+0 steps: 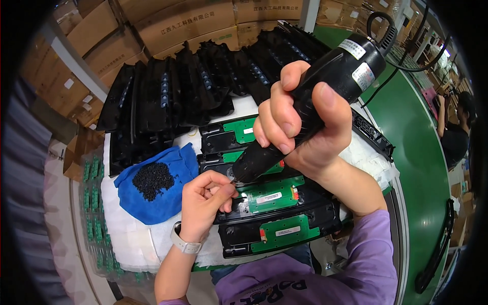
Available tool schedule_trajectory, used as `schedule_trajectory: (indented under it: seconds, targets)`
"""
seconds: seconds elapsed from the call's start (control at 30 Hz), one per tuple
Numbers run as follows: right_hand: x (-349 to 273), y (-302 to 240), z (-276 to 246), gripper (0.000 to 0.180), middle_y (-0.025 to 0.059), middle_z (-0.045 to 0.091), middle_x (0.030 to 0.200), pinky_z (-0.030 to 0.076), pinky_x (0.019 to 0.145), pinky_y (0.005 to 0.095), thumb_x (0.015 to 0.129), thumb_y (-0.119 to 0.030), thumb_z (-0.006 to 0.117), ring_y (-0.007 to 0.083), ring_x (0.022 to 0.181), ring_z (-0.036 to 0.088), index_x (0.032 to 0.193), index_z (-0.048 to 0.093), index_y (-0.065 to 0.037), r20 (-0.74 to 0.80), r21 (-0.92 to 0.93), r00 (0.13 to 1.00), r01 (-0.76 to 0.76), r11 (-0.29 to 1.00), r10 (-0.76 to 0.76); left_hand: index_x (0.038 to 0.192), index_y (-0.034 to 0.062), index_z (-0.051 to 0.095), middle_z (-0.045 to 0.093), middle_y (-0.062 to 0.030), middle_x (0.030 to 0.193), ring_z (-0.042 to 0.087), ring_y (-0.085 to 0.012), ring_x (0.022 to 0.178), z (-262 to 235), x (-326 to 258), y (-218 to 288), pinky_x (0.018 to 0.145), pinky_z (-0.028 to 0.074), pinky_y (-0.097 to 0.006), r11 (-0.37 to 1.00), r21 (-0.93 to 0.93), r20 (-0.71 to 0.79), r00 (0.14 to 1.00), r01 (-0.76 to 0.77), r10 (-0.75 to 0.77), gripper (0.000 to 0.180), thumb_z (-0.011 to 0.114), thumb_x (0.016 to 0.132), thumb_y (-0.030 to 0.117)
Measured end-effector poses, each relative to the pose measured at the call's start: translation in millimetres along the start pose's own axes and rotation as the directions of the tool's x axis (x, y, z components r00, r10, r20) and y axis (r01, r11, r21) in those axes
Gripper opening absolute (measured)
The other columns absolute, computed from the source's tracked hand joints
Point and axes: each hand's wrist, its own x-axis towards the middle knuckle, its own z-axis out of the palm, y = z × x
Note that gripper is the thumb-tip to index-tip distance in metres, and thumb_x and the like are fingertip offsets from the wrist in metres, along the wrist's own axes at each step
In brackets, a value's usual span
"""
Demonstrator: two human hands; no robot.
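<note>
Screwdriver (305, 101) gripped by right hand (305, 132), left hand (206, 195) pinching at its tip, black housings (284, 213) crowding both.

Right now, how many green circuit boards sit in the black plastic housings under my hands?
4: top green circuit board, second behind the screwdriver, third, nearest. Others may be hidden.

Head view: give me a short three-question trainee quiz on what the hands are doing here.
1. True or false: the right hand grips the black electric screwdriver.
2. What lies on the blue cloth? A) green circuit boards B) a pile of small black screws C) a watch
3. Where are the left hand fingertips?

Key
1. True.
2. B.
3. Pinched at the screwdriver's tip, over a black housing with a green circuit board.
</note>
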Motion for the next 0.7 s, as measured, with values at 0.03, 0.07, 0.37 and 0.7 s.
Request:
schedule_trajectory:
  seconds: [0.03,0.07,0.37,0.7]
  targets:
    - [-0.4,0.8,-1.0,0.033,0.0014,0.045,0.057,0.042,0.048,0.0311,0.087,-0.038,0.044,0.0115,0.041,0.042,0.098,0.045,-0.006,0.021,-0.017,1.000,-0.005,1.000,0.005,0.085,-0.0008,0.057,0.063,-0.0073,0.071,0.052,-0.0051,0.052,1.4,0.4,-0.5,0.046,0.038,-0.015,1.000,0.000,0.000,1.000,-0.001,0.001,0.007,0.061,0.083,0.003]
    - [-0.9,1.7,-1.1,0.033,0.0014,0.045,0.057,0.042,0.048,0.0311,0.087,-0.038,0.044,0.0115,0.041,0.042,0.098,0.045,-0.006,0.022,-0.017,1.000,-0.005,1.000,0.005,0.085,0.0006,0.055,0.062,-0.0079,0.072,0.051,-0.0061,0.051,3.1,0.8,-1.0,0.046,0.038,-0.016,1.000,-0.005,-0.003,1.000,0.009,-0.009,0.009,0.062,0.083,0.007]
    - [-1.0,0.5,2.5,0.032,0.0016,0.046,0.058,0.041,0.048,0.0308,0.087,-0.037,0.044,0.0118,0.042,0.043,0.098,0.045,-0.006,-0.051,-0.018,0.998,0.030,0.999,-0.031,0.085,0.0019,0.054,0.060,-0.0079,0.072,0.048,-0.0076,0.048,3.5,0.8,-2.3,0.046,0.037,-0.017,0.997,-0.080,-0.024,1.000,0.009,-0.011,0.014,0.062,0.085,0.013]
    - [0.3,0.7,1.7,0.029,0.0018,0.045,0.057,0.041,0.049,0.0317,0.088,-0.034,0.044,0.0124,0.042,0.043,0.098,0.045,-0.006,-0.056,0.009,0.998,-0.037,0.999,0.038,0.082,-0.0016,0.057,0.061,-0.0100,0.069,0.047,-0.0089,0.043,3.8,-1.8,-0.9,0.042,0.036,-0.018,0.998,-0.026,0.021,0.999,0.048,-0.048,0.019,0.058,0.088,0.017]
